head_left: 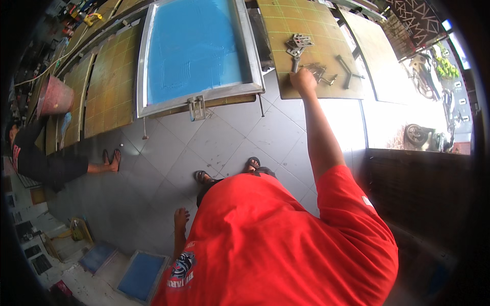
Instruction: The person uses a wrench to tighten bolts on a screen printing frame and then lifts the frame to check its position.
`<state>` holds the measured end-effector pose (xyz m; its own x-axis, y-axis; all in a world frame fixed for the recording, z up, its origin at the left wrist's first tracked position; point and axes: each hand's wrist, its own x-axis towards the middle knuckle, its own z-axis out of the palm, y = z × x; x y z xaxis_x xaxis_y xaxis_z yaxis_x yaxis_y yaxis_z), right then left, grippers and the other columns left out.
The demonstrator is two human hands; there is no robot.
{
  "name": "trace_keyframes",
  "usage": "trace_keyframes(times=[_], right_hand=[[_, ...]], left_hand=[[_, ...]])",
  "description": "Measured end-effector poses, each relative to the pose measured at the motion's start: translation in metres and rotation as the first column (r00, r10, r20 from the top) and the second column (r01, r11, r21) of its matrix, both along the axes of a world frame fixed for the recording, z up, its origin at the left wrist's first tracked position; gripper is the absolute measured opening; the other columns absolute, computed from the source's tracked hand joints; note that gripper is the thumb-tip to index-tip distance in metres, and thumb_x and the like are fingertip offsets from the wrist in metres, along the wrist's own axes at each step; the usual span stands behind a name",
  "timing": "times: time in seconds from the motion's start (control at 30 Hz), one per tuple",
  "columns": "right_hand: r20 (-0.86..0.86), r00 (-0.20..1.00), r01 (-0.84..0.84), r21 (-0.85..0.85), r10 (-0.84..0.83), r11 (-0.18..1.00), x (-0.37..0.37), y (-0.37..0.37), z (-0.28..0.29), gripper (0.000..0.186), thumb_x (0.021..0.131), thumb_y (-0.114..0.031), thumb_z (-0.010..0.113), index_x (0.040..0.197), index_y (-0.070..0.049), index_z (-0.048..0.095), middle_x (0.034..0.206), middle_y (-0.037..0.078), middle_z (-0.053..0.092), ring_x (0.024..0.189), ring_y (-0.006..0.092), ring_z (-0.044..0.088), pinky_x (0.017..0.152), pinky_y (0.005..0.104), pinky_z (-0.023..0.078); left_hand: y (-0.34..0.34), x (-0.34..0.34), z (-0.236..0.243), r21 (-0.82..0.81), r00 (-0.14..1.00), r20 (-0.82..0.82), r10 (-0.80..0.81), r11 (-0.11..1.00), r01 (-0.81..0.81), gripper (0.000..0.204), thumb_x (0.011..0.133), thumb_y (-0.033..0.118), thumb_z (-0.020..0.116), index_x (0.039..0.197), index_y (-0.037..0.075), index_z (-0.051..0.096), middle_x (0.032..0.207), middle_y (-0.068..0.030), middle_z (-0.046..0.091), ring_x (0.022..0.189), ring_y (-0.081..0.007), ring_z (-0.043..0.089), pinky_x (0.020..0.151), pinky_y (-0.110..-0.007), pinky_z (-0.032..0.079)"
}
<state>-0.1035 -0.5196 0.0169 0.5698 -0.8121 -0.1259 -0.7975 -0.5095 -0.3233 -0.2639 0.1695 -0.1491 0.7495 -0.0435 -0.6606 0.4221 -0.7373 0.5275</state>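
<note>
My right hand (303, 80) is closed on a metal wrench (296, 62) over a yellowish board (286, 20) with a grid. Metal plates (299, 42) lie just above it, a pile of small metal tools or bolts (319, 70) beside it and a bent metal tool (349, 71) to the right. My left hand (181, 219) hangs low beside my red shirt, fingers apart and holding nothing. Left of the board is a silver screen frame (251, 61) with blue mesh (191, 43) and a metal clamp (196, 107) on its near edge.
More boards (109, 81) line both sides. A person in dark clothes (46, 163) is at the left by a pink bucket (53, 94). Tiled floor (219, 132) lies below. Blue screens (140, 273) stand lower left; a dark wooden panel (418, 188) is at right.
</note>
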Motion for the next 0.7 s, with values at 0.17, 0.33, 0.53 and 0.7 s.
trace_keyframes(times=[0.17,0.33,0.53,0.7], right_hand=[[0.02,0.999,-0.043,0.099,0.041,0.994,0.004,-0.01,-0.007,0.044,0.077,-0.033,0.058,0.101,0.004,0.063,0.106,0.024,0.061,0.103,0.0363,0.059,0.088,0.0412,0.046],[0.53,0.802,-0.252,0.717,-0.274,0.65,-0.031,0.021,0.009,0.024,0.088,-0.025,0.058,0.079,-0.003,0.062,0.064,0.001,0.053,0.048,0.006,0.042,0.042,0.0204,0.03],[0.611,0.613,-0.363,0.781,-0.501,0.508,-0.043,0.13,0.03,0.013,0.088,-0.021,0.061,0.088,-0.008,0.06,0.083,0.0,0.062,0.066,0.0093,0.06,0.054,0.0162,0.041],[0.6,0.453,-0.365,0.8,-0.66,0.477,-0.039,0.231,0.043,0.012,0.087,-0.015,0.061,0.084,-0.008,0.052,0.082,0.004,0.059,0.07,0.0134,0.063,0.058,0.0221,0.05]], left_hand=[[-0.036,0.026,0.029,-0.158,0.978,-0.109,0.179,0.968,-0.195,0.039,0.092,0.036,0.045,0.107,0.0,0.052,0.097,-0.0116,0.061,0.081,-0.02,0.058,0.069,-0.035,0.046],[-0.031,0.04,0.03,-0.099,1.0,-0.003,0.018,0.995,-0.018,0.038,0.091,0.034,0.047,0.103,-0.001,0.053,0.093,-0.0139,0.061,0.077,-0.0229,0.059,0.067,-0.036,0.046],[0.055,0.099,-0.013,-0.124,0.961,-0.092,-0.262,0.96,0.25,0.036,0.09,0.032,0.05,0.093,-0.003,0.055,0.085,-0.015,0.062,0.078,-0.025,0.061,0.067,-0.037,0.046],[0.048,0.18,0.03,0.06,0.852,0.304,-0.426,0.901,0.43,0.029,0.089,0.026,0.054,0.087,-0.004,0.056,0.077,-0.0122,0.061,0.075,-0.0222,0.059,0.067,-0.034,0.046]])
